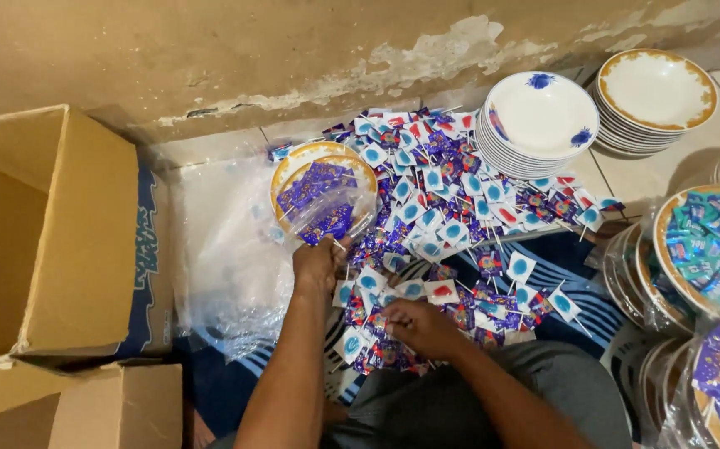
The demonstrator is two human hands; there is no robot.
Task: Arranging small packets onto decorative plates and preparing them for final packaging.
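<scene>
At the near edge of the heap of wrapped lollipops, left hand closed on the clear plastic wrap of a gold-rimmed plate loaded with purple sweets, just beyond the knuckles, up and slightly right. Right hand lower, nearer the lap, fingers curled narrow among the lollipops, grip unclear. Sticks lying every way, no shared axis. Further out, a stack of white plates at right, cardboard box at left.
</scene>
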